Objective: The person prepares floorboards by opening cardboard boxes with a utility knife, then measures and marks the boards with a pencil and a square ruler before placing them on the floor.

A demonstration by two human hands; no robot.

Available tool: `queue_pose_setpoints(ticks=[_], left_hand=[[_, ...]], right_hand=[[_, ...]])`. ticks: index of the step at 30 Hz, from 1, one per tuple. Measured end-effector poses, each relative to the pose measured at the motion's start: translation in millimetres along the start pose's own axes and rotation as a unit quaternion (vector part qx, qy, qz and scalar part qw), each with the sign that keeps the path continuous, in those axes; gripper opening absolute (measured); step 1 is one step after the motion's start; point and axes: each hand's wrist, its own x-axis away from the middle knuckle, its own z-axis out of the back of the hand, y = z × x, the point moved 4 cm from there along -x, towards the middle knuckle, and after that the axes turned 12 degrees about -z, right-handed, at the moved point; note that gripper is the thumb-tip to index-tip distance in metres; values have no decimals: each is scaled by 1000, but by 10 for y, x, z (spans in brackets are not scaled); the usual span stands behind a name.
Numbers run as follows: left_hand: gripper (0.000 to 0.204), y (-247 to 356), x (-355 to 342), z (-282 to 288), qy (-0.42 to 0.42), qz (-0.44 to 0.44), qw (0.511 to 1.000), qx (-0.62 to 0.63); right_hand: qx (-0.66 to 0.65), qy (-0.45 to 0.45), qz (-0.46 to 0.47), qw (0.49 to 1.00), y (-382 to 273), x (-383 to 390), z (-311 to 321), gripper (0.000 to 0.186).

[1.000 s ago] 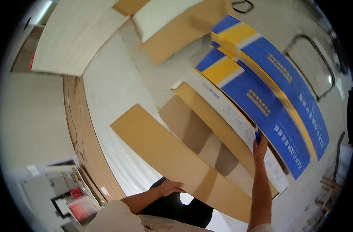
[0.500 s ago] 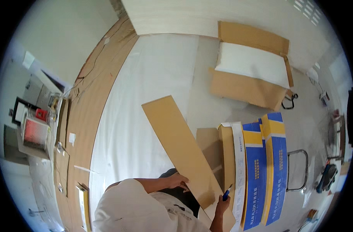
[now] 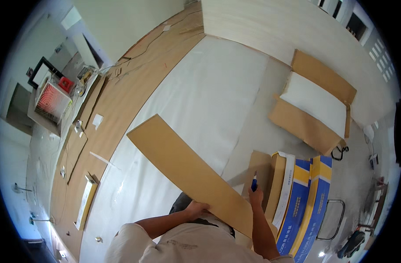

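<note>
A long tan floor plank point(image 3: 187, 164) slants across in front of me, its far end to the upper left. My left hand point(image 3: 197, 209) is closed on the plank's near left edge. My right hand point(image 3: 255, 195) is wrapped round a blue-handled utility knife point(image 3: 254, 183), whose tip points away from me. That hand is by the plank's right edge, and whether it touches the plank I cannot tell. The plank's near end is partly hidden by my right forearm. Right of this hand stands an opened flooring box point(image 3: 277, 182), with blue and yellow boxes point(image 3: 298, 197) beside it.
White underlay sheet point(image 3: 187, 87) covers the floor ahead. Laid wood flooring point(image 3: 139, 83) runs along the left, with a cable and scraps on it. A large open carton point(image 3: 299, 125) lies by the far wall. A metal tube frame point(image 3: 341, 219) is at the right.
The view has turned, and the plank's far end has swung left. My right hand has lifted the knife higher and farther from me. My left hand still grips the plank's edge.
</note>
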Motion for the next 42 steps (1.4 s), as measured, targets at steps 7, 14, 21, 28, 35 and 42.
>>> queue_pose_setpoints(ticks=[7, 14, 21, 28, 35, 42], left_hand=[[42, 876, -160, 727, -30, -31, 999, 29], [44, 2202, -652, 1768, -28, -62, 997, 25], [47, 3535, -1029, 2259, -37, -69, 996, 42], [44, 4849, -1885, 2725, -5, -78, 997, 27], [40, 6540, -2726, 3225, 61, -123, 990, 37], [55, 7936, -3230, 3879, 130, -74, 978, -147]], right_hand=[[32, 90, 107, 990, -1043, -554, -733, 70], [63, -126, 201, 969, -2872, 156, -1425, 70], [68, -244, 206, 945, -4163, 1166, -1573, 70], [218, -54, 381, 897, -5480, 582, -2353, 75], [174, -63, 469, 863, -7114, -503, -3095, 50], [191, -182, 395, 880, -8967, -1164, -3364, 20]])
